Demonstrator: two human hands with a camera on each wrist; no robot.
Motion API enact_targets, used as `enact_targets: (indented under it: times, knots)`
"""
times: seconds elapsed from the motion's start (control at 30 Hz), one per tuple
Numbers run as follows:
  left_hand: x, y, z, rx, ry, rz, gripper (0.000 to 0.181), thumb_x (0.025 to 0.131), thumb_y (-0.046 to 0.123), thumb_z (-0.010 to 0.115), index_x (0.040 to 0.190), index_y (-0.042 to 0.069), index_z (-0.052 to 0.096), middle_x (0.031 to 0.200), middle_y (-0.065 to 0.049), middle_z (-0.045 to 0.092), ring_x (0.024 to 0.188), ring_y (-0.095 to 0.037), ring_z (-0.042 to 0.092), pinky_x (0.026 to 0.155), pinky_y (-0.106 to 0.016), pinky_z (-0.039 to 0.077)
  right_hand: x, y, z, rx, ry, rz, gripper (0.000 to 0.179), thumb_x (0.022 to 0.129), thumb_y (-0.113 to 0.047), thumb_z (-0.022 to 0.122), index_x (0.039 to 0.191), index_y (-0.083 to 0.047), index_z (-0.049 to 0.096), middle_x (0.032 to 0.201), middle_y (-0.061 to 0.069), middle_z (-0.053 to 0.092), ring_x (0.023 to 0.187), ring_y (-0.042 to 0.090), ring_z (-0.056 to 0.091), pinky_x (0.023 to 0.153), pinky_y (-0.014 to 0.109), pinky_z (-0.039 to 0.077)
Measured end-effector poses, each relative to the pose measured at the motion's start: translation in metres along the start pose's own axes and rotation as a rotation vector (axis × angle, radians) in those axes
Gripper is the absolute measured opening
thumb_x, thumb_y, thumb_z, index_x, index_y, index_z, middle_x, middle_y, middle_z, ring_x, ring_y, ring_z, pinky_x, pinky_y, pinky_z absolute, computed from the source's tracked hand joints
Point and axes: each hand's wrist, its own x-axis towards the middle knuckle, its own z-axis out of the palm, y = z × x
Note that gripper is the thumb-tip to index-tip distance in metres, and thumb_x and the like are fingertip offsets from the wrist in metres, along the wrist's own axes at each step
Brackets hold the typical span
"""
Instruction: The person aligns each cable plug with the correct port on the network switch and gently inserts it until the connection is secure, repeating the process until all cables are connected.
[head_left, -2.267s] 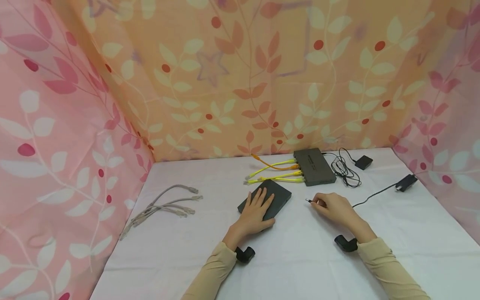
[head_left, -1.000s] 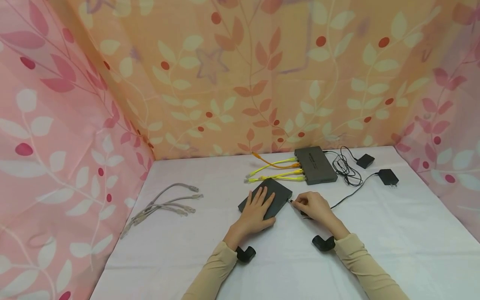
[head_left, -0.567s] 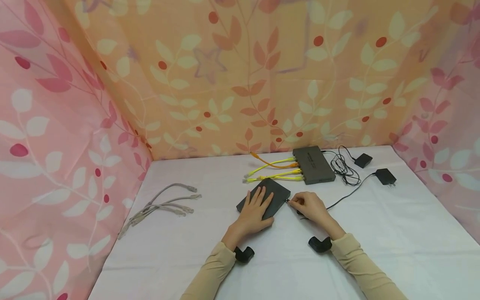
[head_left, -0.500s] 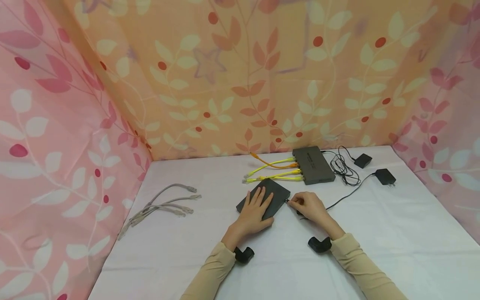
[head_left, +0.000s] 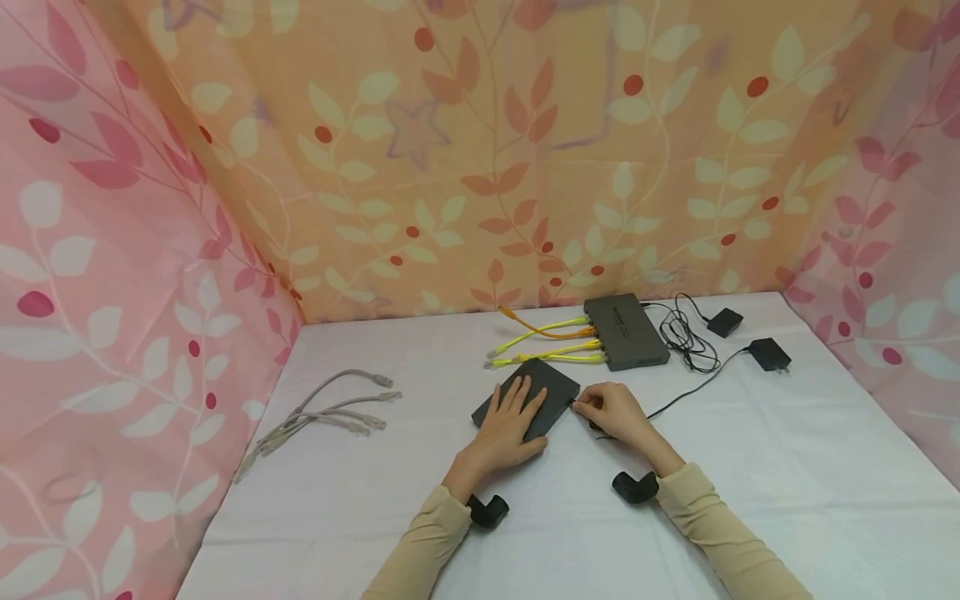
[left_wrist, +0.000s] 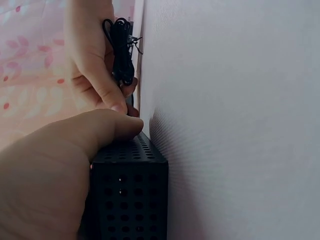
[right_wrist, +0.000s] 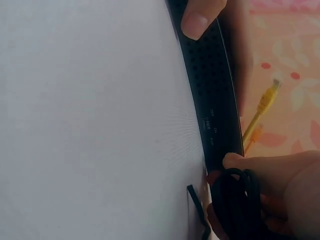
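My left hand [head_left: 504, 429] lies with spread, straight fingers on top of a black network switch [head_left: 561, 387], and its thumb touches the perforated side. My right hand [head_left: 617, 414] pinches the plug of a black power cord at the switch's right corner, beside the PWR marking in the right wrist view. Fingers hide most of the plug, so how deep it sits cannot be seen. A folded bundle of the cord [left_wrist: 122, 52] hangs by the right palm. From there the cord runs right to a black power adapter [head_left: 769, 355] on the table.
Behind stands a second network switch [head_left: 628, 332] with yellow and orange network cables [head_left: 551, 332] plugged into its left side. Its coiled black cord [head_left: 688, 340] leads to another adapter [head_left: 725, 322]. Several grey network cables [head_left: 322, 414] lie at the left on the white tablecloth [head_left: 360, 517].
My right hand has moved left, bringing the plug from apart to the switch's corner. The adapter has been dragged left and turned with it. My left hand has stayed on the switch.
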Motion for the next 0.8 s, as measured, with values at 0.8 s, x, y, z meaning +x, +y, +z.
enact_targets:
  times: [0.8]
  knots:
    - [-0.001,-0.002,0.002,0.005,0.026,0.011,0.075,0.091,0.049,0.049,0.149,0.017,0.016,0.155,-0.015,0.006,0.143,-0.030,0.003,0.112,-0.052,0.004,0.000,-0.004,-0.011,-0.081,-0.068,0.002,0.012,0.084,-0.027,0.068,0.086,-0.015,0.068,0.071,-0.007,0.060,0.061,0.007,0.050,0.056,0.026,0.041]
